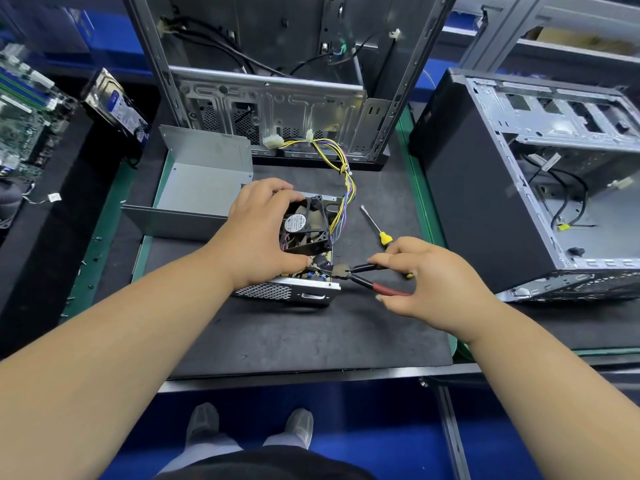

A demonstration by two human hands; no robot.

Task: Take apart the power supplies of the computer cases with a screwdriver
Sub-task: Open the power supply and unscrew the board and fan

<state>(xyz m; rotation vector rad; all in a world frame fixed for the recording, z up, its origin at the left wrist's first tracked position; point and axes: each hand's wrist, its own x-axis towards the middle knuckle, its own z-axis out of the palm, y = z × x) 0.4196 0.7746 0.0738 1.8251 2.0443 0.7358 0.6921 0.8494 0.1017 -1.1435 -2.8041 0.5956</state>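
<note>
Far left on the counter (381,341): a green circuit board (20,116) and, beside it, a hard drive (114,105) leaning on edge. Next right, a bent grey metal cover (204,181) lies open on the black mat.

Centre: the power supply (298,271) sits on the mat, its lid off and its perforated metal end facing the person. The left hand (259,233) rests over its top, fingers and thumb curled round the black fan (306,226), which is tipped up out of the housing; this grip is clamped on the fan. A bundle of yellow, purple and black wires (346,181) runs from the unit back to white connectors at the foot of the upright open computer case (277,81) behind it.

Right of the unit: the right hand (429,282) grips a pair of pliers (367,278) with red and black handles, fingers wrapped round both handles. The plier nose reaches into the near corner of the power supply, among small wires below the fan. Just behind this hand a screwdriver (375,225) with a yellow handle lies on the mat, its handle end partly hidden by the fingers.

Far right: a second computer case (519,188) lies on its side, open face upward.
</note>
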